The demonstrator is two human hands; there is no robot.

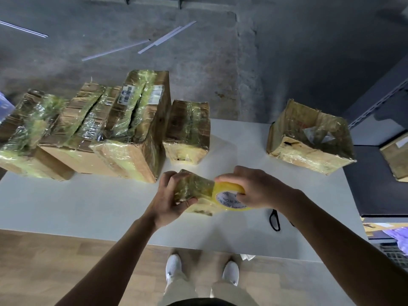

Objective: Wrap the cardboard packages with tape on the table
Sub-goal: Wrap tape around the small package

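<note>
A small cardboard package (194, 188) covered in yellowish tape sits near the middle of the white table (88, 206). My left hand (170, 199) grips its left end, thumb on the near face. My right hand (254, 188) holds a yellow tape roll (229, 196) pressed against the package's right side, fingers curled over the roll's top. Several other taped cardboard packages stand along the table's far edge: a tall one (136, 129), a medium one (187, 131), two at the far left (33, 133), and one at the right (309, 138).
Black scissors (274, 219) lie on the table under my right forearm. A dark shelf unit (379, 177) with a cardboard box (397, 160) stands to the right. Grey concrete floor with white strips (165, 37) lies beyond the table; my white shoes (174, 268) show below.
</note>
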